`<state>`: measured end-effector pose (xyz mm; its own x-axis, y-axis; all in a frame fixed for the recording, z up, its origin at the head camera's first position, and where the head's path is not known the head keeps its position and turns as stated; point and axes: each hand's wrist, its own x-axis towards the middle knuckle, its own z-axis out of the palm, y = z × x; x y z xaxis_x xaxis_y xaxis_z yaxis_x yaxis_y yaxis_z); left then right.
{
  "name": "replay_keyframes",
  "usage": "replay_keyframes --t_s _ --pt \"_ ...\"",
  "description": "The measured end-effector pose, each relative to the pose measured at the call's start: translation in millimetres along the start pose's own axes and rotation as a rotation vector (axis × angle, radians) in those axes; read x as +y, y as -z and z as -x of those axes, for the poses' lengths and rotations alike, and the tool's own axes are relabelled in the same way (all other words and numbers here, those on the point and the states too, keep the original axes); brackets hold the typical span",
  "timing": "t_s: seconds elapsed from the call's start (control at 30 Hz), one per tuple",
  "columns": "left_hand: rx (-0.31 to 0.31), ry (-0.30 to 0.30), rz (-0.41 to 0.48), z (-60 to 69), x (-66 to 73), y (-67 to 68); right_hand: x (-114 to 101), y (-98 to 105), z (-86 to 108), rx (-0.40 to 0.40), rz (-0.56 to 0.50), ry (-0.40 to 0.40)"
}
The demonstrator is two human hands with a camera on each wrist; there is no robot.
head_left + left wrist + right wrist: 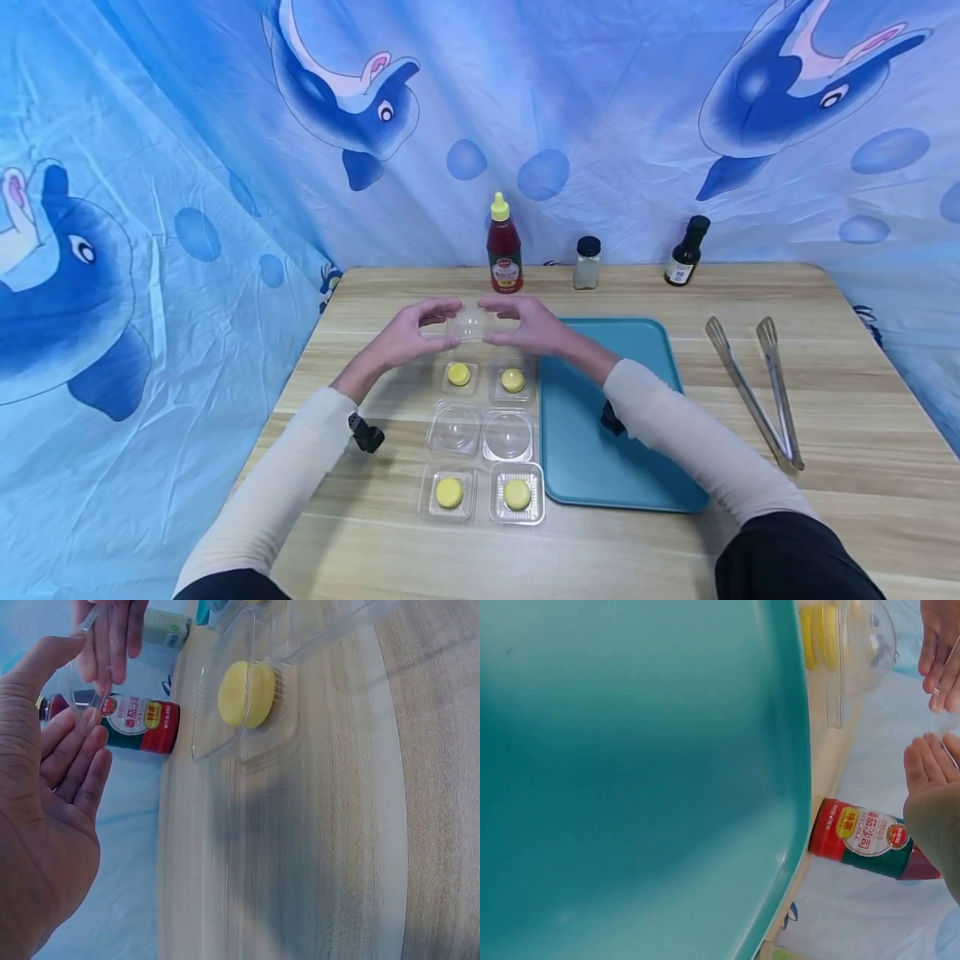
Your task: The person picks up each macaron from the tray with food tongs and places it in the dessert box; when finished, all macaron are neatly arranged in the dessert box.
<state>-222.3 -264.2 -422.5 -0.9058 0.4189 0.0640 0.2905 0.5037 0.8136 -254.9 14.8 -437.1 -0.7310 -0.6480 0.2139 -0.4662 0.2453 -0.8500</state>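
I've got left hand [414, 329] and right hand [528, 325], grips part-curled, pinching one clear lid [471, 324] near the desk [637, 554]'s far edge. Back-right box [528, 394] looks lidded, glare permitting; three boxes [539, 496] with cakes [449, 492] sit uncovered.

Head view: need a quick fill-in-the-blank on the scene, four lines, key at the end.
The right hand and the ____ hold a clear lid between them.
____ yellow rounds sit in clear containers.
The tongs lie to the ____ of the teal tray.
The red bottle has a ____ cap.

Missing: left hand; four; right; yellow.
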Motion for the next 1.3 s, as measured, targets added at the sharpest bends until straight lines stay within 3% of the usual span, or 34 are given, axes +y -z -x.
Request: replay_keyframes --t_s 0.13,0.5,0.67,0.87,1.3 --pt "-0.017 -0.012 -0.017 1.8 -0.2 0.2 0 0 0.0 -0.014 -0.004 -0.009" --pt "0.008 -0.065 -0.167 10.6 -3.4 2.9 -3 -15 0.6 0.049 0.089 0.028" --pt "-0.017 -0.054 -0.215 18.0 -5.9 4.9 -7 -23 4.2 0.016 0.148 -0.011" --pt "-0.046 -0.038 -0.251 29.0 -9.6 5.0 -11 -34 8.5 -0.014 0.233 -0.001" --pt "-0.101 0.024 -0.257 45.4 -18.1 -4.8 -15 -56 15.6 -0.030 0.372 -0.046"
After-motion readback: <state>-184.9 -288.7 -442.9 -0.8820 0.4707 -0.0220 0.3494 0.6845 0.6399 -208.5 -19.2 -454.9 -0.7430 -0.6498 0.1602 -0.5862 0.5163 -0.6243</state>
